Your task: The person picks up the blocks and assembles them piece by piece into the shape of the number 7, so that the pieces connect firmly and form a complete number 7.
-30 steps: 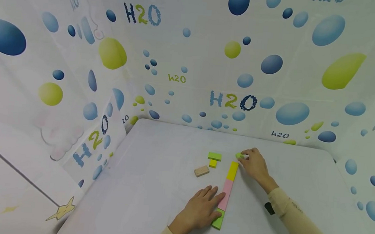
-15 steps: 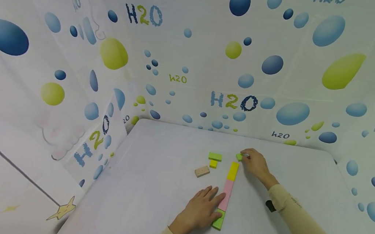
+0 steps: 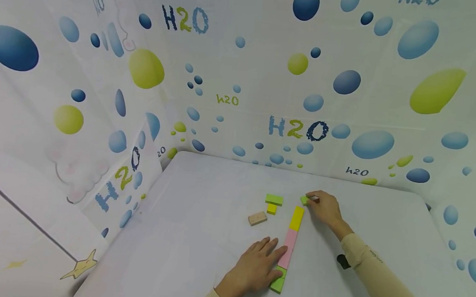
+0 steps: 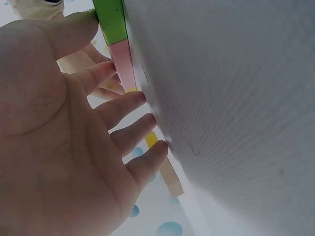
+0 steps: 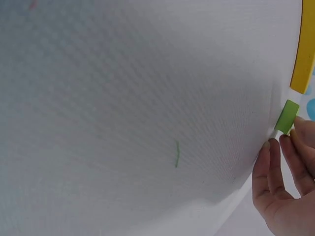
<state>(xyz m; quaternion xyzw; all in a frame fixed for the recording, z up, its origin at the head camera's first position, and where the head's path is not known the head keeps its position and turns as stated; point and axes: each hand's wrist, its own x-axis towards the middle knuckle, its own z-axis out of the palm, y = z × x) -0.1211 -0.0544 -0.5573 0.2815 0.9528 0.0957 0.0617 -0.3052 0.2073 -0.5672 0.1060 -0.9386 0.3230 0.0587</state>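
A straight row of flat blocks lies on the white table: green at the near end, pink in the middle, yellow at the far end. My left hand rests beside the row, fingers spread and fairly straight. Its thumb touches the green end and its index finger the pink part, as the left wrist view also shows. Just beyond the yellow end, my right hand pinches a small green block between thumb and fingers. In the right wrist view a narrow gap separates this green block from the yellow one.
Left of the row lie a bare wooden block, a small yellow block and a green block close behind it. A white sheet printed with coloured ovals and lettering rises behind the table and along its sides.
My right thumb has drawn back from the yellow end to the small green block, which has shifted slightly. My left hand stays in place along the row.
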